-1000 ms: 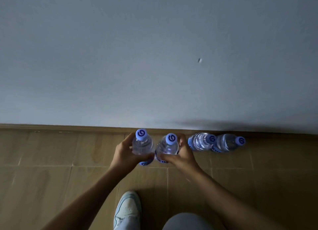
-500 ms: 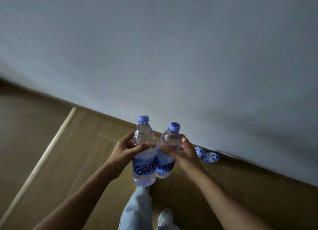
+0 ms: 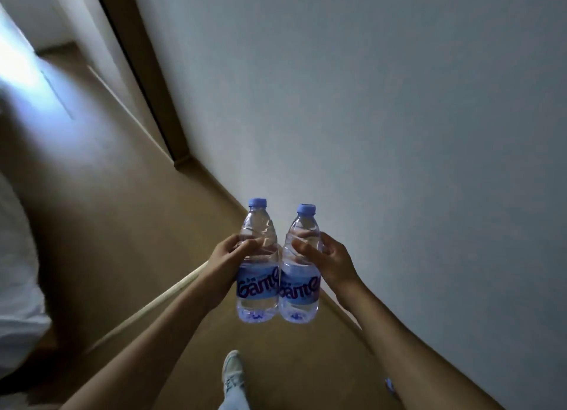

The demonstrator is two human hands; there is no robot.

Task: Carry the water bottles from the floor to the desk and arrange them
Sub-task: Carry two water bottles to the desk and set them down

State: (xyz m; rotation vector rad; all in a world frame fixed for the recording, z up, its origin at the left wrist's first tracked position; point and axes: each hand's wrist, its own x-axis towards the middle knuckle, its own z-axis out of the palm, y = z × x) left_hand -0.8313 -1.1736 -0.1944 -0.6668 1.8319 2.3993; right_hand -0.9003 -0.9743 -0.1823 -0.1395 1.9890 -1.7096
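I hold two clear water bottles with blue caps and blue labels upright in front of me, side by side and almost touching. My left hand grips the left bottle around its upper body. My right hand grips the right bottle the same way. Both bottles are lifted well above the brown floor. A small blue bit of another bottle shows by the wall behind my right forearm. The desk is not in view.
A grey wall runs along the right with a brown skirting board. A dark wooden door frame stands at the upper left. Something white fills the left edge. My shoe is on the floor below the bottles.
I have lifted both bottles off the floor and risen. The view has swung left along the wall, so the door frame appears and the bottles left on the floor are nearly out of sight.
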